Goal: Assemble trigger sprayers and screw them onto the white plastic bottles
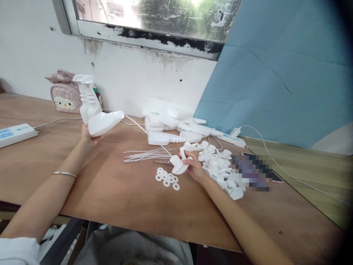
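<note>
My left hand (90, 135) is wrapped round the base of a white plastic bottle (106, 123), tilted with its neck pointing right. Between the fingers of my right hand (193, 165) is a white trigger spray head (179, 166). A thin white dip tube (146, 131) runs from that head up and left to the bottle's mouth; whether its tip is inside, I cannot tell. Loose white tubes (143, 154) lie just left of my right hand, and several flat white washers (166, 177) below them. A pile of spray heads (216, 163) sits right of that hand.
White bottles (165, 123) are heaped by the wall. An upright bottle with a spray head (88, 97) stands behind my left hand, beside a pink bag (65, 97). Power strips (18, 135) with cables lie at both sides. A phone (277, 177) rests near the right edge.
</note>
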Motion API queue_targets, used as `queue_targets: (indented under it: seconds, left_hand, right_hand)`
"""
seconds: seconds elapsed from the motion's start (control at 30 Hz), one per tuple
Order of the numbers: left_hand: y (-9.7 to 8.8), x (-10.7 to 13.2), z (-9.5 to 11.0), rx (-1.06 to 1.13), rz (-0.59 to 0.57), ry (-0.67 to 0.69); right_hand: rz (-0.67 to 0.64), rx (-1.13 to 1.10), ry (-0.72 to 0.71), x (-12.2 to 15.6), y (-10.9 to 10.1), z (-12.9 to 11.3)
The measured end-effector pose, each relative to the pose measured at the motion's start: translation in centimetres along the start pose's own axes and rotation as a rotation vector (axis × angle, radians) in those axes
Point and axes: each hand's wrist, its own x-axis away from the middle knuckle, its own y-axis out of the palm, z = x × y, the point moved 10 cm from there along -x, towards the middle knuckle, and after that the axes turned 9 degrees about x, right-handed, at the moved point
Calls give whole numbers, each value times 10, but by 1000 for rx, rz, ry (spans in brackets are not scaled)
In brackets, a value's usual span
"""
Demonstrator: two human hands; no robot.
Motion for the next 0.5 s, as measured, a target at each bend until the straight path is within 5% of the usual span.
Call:
queue_targets:
  seconds: [0.2, 0.5]
  left_hand:
    - [-10, 15, -18, 282, 260, -262]
    - [3, 21, -6, 393, 225, -236]
  right_hand:
    - [-22, 24, 8, 0, 3, 2]
    - [77, 152, -64, -3, -8, -2]
